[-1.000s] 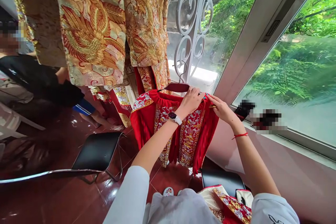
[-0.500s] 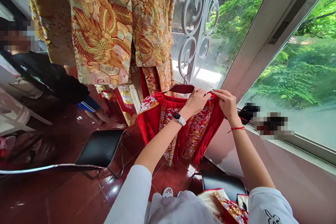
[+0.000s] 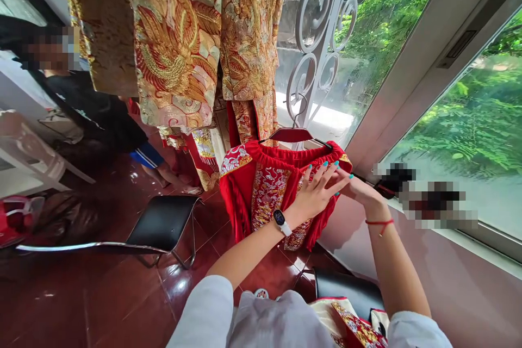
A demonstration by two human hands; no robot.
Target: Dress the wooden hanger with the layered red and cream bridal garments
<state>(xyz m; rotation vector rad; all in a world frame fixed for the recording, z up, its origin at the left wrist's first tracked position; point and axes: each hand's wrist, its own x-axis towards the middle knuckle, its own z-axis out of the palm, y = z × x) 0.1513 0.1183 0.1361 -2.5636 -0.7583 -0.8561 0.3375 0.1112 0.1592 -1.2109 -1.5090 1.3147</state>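
A red skirt (image 3: pixel 271 185) with a gathered waistband and gold and silver embroidered panels hangs on a dark hanger (image 3: pixel 291 135). The hanger's hook reaches up to the white window scrollwork. My left hand (image 3: pixel 314 196), with a watch on its wrist, lies against the upper right part of the skirt, fingers spread. Close beside it, my right hand (image 3: pixel 361 190), with a red string on the wrist, is at the skirt's right edge below the hanger end. Its fingertips overlap my left fingers, so their grip is hidden.
Gold embroidered garments (image 3: pixel 175 60) hang above left. A black chair (image 3: pixel 165 223) stands on the red tiled floor, and another chair (image 3: pixel 342 285) holds folded embroidered cloth (image 3: pixel 359 326). A person in black (image 3: pixel 93 103) is at left. Windows (image 3: pixel 468 136) line the right side.
Both hands have come down off the waistband's right end, and the left has spread its fingers on the skirt front. The hanger's right end now shows inside the waistband. The view has shifted slightly.
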